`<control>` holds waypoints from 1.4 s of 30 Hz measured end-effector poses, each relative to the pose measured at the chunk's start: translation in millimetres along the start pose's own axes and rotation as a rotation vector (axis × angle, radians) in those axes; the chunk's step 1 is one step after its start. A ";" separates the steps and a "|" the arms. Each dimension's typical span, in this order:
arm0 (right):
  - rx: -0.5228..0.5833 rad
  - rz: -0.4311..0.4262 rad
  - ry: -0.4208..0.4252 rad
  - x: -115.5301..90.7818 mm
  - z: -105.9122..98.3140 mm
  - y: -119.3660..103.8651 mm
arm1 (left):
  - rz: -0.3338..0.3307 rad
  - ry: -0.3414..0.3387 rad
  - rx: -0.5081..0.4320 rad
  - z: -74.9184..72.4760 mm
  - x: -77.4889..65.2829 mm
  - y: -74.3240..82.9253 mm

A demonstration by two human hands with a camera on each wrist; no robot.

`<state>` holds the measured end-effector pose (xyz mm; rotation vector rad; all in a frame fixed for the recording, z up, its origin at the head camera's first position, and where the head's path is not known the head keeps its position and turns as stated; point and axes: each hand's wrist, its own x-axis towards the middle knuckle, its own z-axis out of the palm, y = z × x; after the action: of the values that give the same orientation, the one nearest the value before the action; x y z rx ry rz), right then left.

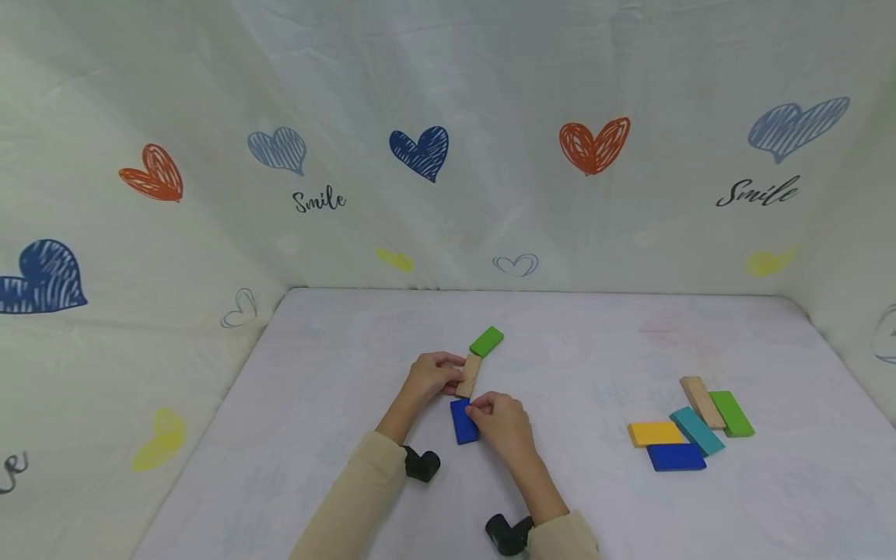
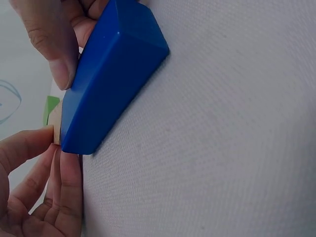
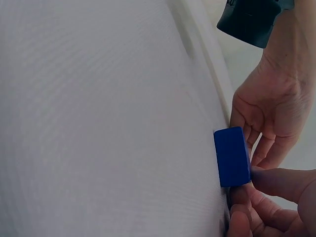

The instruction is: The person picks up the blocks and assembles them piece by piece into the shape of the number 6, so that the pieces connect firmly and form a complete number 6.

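Note:
A short row of flat blocks runs up the middle of the table. At its far end lies a green block, then a plain wooden block, then a blue block nearest the person. My left hand holds the wooden block between thumb and fingers, from its left side. At the upper right corner of the blue block, my right hand pinches it. In the left wrist view the blue block lies on the table surface and partly hides the wooden one. The right fingertips are partly hidden behind the blue block in the right wrist view.
On the right of the white table lies a loose group: a wooden block, a green block, a teal block, a yellow block and a blue block. A printed cloth wall stands behind.

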<state>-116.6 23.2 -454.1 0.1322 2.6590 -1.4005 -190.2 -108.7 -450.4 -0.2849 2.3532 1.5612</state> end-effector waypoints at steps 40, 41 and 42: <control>0.051 -0.019 -0.052 -1.0 -4.9 6.3 | 0.057 -0.019 0.139 -10.7 -18.5 -6.4; 0.051 -0.025 -0.053 -1.2 -5.0 7.0 | 0.068 -0.014 0.148 -11.4 -21.2 -8.3; 0.055 -0.029 -0.056 -1.4 -5.1 7.9 | 0.082 -0.005 0.166 -11.9 -23.7 -10.9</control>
<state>-114.5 31.9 -457.4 0.0590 2.5890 -1.4647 -166.1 -124.0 -447.1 -0.1486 2.5001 1.3880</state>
